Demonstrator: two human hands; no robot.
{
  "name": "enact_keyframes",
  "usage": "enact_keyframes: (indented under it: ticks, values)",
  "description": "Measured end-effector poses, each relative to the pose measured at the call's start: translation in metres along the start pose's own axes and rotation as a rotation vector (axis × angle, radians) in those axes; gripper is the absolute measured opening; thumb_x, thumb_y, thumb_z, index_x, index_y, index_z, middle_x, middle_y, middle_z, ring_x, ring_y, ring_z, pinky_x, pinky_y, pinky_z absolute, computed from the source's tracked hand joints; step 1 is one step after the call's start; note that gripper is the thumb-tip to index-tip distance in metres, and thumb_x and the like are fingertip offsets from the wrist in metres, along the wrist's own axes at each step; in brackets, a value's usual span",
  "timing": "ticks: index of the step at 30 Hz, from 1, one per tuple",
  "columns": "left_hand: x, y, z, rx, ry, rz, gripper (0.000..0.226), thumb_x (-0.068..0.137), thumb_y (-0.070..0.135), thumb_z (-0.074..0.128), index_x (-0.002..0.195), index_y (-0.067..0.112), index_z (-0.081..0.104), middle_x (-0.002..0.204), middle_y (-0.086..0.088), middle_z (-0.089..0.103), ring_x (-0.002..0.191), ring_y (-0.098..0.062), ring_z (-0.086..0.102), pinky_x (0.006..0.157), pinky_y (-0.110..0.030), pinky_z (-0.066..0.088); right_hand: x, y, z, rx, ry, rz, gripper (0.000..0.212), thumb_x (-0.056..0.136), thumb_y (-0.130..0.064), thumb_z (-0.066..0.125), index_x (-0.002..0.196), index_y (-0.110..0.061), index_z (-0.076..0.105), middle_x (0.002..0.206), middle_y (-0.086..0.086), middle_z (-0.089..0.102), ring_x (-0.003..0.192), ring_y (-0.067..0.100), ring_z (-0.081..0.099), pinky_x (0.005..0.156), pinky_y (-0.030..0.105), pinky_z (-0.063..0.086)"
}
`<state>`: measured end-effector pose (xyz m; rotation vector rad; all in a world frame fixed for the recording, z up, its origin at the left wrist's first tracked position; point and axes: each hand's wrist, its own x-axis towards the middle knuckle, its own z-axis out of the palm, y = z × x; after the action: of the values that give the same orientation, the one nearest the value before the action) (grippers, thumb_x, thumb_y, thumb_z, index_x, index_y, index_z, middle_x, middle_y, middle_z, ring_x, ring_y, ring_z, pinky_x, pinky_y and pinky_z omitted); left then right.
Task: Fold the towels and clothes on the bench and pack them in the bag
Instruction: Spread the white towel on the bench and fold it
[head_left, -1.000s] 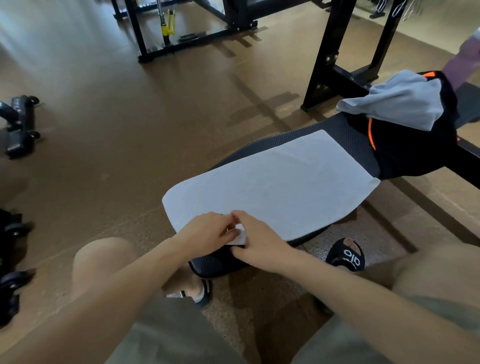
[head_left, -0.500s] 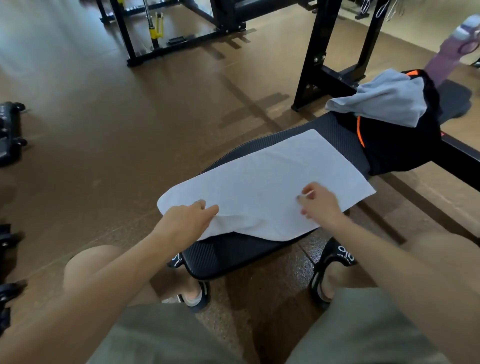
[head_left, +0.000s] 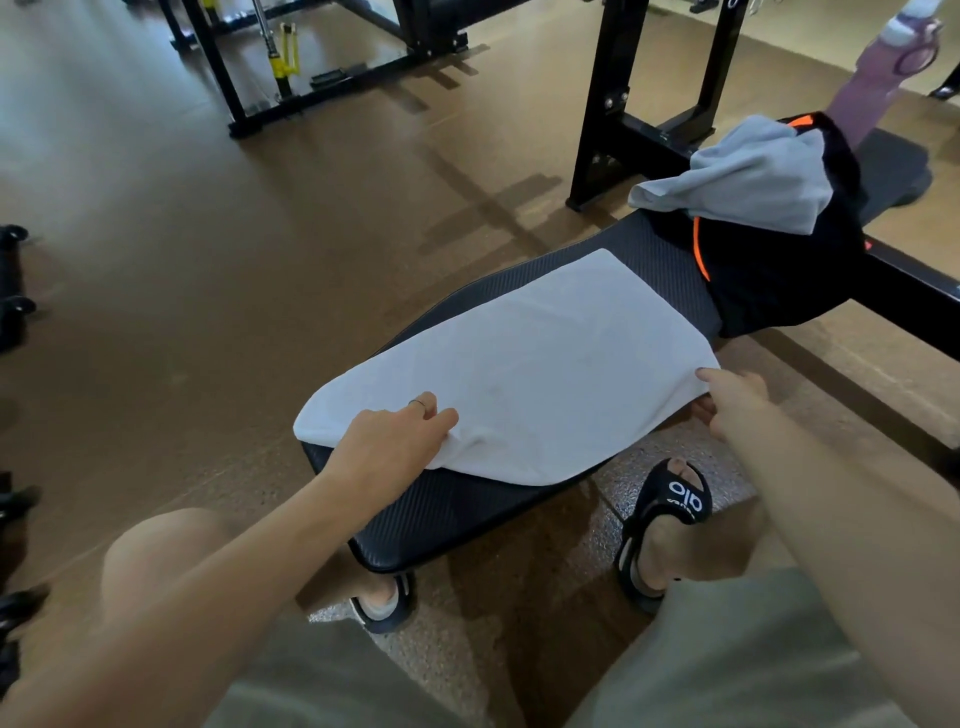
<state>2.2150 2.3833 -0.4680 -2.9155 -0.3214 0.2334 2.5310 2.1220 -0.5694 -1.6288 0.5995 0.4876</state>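
Left hand (head_left: 387, 441) is down on the white towel (head_left: 519, 369), fingers curled together and bunching the near-left edge of the cloth, a small ridge of fabric pushed up just ahead of the knuckles. That grip is closed on the towel. Right hand (head_left: 727, 400) is at the towel's near-right corner, thumb on top and fingers tucked under the hem: a tight pinch clamped on the fabric, the corner lifted slightly off the pad.

The towel is thin, soft and matte, a long rectangle lying flat across the near end of the worktop (head_left: 452, 514), with faint creases through its middle. Its right side overhangs the pad's edge. The worktop is a black padded gym bench with a fine woven texture and rounded corners; a strip of bare pad shows nearer the person than the towel.

Beyond the towel, further along the pad, sits a black garment with orange trim (head_left: 779, 270), crumpled, with a grey cloth (head_left: 753, 182) draped loosely on top. They lie apart from the towel, bare pad between them. A purple bottle (head_left: 878, 67) stands behind that heap.

Left of the towel, the brown speckled floor (head_left: 208, 260) is open and wide.
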Motion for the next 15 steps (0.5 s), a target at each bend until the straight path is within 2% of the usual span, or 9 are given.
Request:
enact_keyframes:
  ticks: [2,4,5,7,8,10,13,15]
  values:
    - [-0.002,-0.006,0.007,-0.026,0.050,0.043,0.037,0.076,0.002,0.075,0.097,0.019,0.048,0.084,0.003,0.045,0.045,-0.020,0.037,0.038,-0.027,0.017,0.001,-0.003,0.002,0.047,0.041,0.029,0.051,0.087,-0.003,0.069,0.134,-0.002,0.051,0.127,0.018,0.060,0.105,0.031,0.065,0.080,0.036,0.054]
    - [-0.002,-0.011,0.010,-0.033,0.090,0.089,0.043,0.069,0.002,0.080,0.091,0.019,0.047,0.075,0.006,0.038,0.047,-0.018,0.033,0.037,-0.026,0.017,-0.006,-0.008,0.004,0.054,0.047,0.006,0.050,0.082,-0.005,0.071,0.129,-0.005,0.053,0.120,0.013,0.061,0.101,0.030,0.062,0.083,0.038,0.055]
    - [-0.002,-0.012,0.008,-0.031,0.115,0.110,0.045,0.067,0.002,0.082,0.090,0.019,0.047,0.071,0.007,0.035,0.048,-0.017,0.032,0.037,-0.026,0.016,-0.013,-0.012,0.008,0.034,0.049,-0.051,0.046,0.081,-0.006,0.071,0.124,-0.004,0.056,0.115,0.013,0.062,0.098,0.030,0.061,0.083,0.038,0.054]
    - [0.001,-0.011,0.004,-0.038,0.174,0.150,0.044,0.064,0.003,0.084,0.086,0.018,0.049,0.064,0.008,0.032,0.047,-0.017,0.031,0.040,-0.026,0.016,-0.034,-0.019,0.018,-0.122,0.011,-0.303,0.020,0.085,-0.005,0.064,0.104,0.001,0.063,0.093,0.013,0.060,0.086,0.024,0.055,0.070,0.031,0.047]
    - [0.003,-0.010,0.002,-0.047,0.196,0.175,0.041,0.066,0.004,0.084,0.085,0.018,0.051,0.062,0.007,0.036,0.047,-0.018,0.034,0.042,-0.027,0.019,-0.050,-0.023,0.025,-0.253,-0.033,-0.461,0.009,0.088,-0.005,0.060,0.092,0.003,0.063,0.083,0.013,0.055,0.078,0.021,0.050,0.063,0.028,0.039]
    - [0.007,-0.007,0.000,-0.056,0.232,0.241,0.033,0.071,0.007,0.083,0.086,0.018,0.056,0.065,0.004,0.050,0.051,-0.020,0.046,0.048,-0.029,0.030,-0.088,-0.030,0.044,-0.473,-0.159,-0.727,0.016,0.093,-0.012,0.058,0.085,0.001,0.064,0.076,0.010,0.056,0.069,0.019,0.048,0.059,0.028,0.037]
    - [0.013,-0.005,-0.003,-0.037,0.297,0.303,0.025,0.077,0.010,0.080,0.092,0.020,0.063,0.084,0.001,0.061,0.062,-0.022,0.055,0.058,-0.032,0.037,-0.148,-0.024,0.072,-0.707,-0.424,-0.995,0.017,0.096,-0.019,0.060,0.087,-0.006,0.068,0.078,0.007,0.062,0.072,0.017,0.053,0.067,0.032,0.042]
    - [0.017,-0.003,-0.011,-0.039,0.346,0.306,0.024,0.075,0.008,0.080,0.091,0.019,0.066,0.096,-0.002,0.063,0.065,-0.024,0.056,0.060,-0.033,0.038,-0.181,-0.009,0.089,-0.780,-0.602,-1.102,0.016,0.096,-0.018,0.059,0.090,-0.006,0.069,0.084,0.006,0.063,0.078,0.018,0.056,0.075,0.034,0.046]
